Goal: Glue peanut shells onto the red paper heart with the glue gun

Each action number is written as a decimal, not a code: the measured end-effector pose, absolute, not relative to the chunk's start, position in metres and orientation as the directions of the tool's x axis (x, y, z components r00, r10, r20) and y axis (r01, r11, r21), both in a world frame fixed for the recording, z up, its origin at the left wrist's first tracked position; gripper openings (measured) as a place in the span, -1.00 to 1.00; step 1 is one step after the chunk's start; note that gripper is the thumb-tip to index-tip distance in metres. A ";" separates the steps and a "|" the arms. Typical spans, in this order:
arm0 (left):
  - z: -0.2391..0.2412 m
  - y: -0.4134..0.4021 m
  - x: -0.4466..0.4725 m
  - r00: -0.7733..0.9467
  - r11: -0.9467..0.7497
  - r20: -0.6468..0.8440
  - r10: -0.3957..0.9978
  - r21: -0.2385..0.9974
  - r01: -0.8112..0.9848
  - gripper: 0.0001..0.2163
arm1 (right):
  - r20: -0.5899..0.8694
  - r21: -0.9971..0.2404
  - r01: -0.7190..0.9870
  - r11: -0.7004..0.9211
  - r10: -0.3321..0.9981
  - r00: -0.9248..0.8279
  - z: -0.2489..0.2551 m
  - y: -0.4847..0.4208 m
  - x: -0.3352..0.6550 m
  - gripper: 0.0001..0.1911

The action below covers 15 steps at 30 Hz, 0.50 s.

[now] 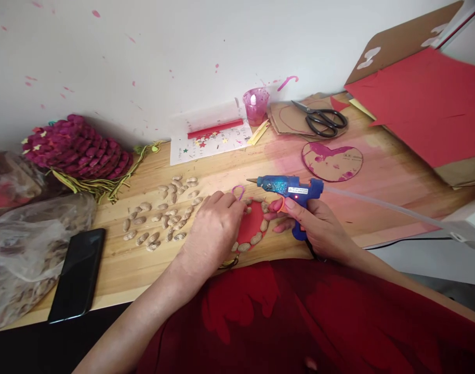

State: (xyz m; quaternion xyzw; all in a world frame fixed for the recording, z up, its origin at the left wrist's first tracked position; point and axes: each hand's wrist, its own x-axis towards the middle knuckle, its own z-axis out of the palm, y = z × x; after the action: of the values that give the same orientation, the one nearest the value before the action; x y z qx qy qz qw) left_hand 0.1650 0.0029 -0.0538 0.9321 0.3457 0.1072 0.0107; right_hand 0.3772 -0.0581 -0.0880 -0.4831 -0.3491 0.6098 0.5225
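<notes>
My right hand [319, 223] is closed round the handle of a blue glue gun [278, 185]. Its nozzle points left and its small red light is lit. A red piece [251, 223] edged with peanuts [256, 238] lies below the nozzle. My left hand [220, 223] covers the left part of that piece, fingers pinched together. At its fingertips shows a peanut [248, 210], though the grip is partly hidden. A purple loop [238, 192] sticks up just behind the left fingers. Loose peanuts [171, 213] are scattered left of this hand.
A black phone [77, 275] and plastic bags [30, 234] lie at left. Behind them is a stack of magenta peanut-covered pieces [81, 148]. Scissors [325, 122] rest on cardboard, near a pink cup [255, 106] and a cardboard heart [333, 161]. Red sheets [424, 109] fill the right back.
</notes>
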 end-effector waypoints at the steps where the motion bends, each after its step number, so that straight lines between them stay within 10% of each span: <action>1: -0.053 0.003 0.166 0.741 -0.762 0.184 0.645 0.087 0.642 -0.87 | -0.226 -0.930 -0.300 -0.212 0.974 0.011 -0.088 -0.058 0.377 -0.68; 15: -0.055 0.003 0.174 0.761 -0.764 0.174 0.625 -0.064 0.642 -0.88 | -0.221 -0.937 -0.281 -0.208 0.975 0.012 -0.088 -0.059 0.378 -0.67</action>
State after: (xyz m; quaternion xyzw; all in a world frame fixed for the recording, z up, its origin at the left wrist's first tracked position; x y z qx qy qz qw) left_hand 0.1740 0.0026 -0.0548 0.9364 0.3382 0.0714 -0.0602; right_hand 0.3783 -0.0588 -0.0879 -0.4870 -0.3564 0.6058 0.5184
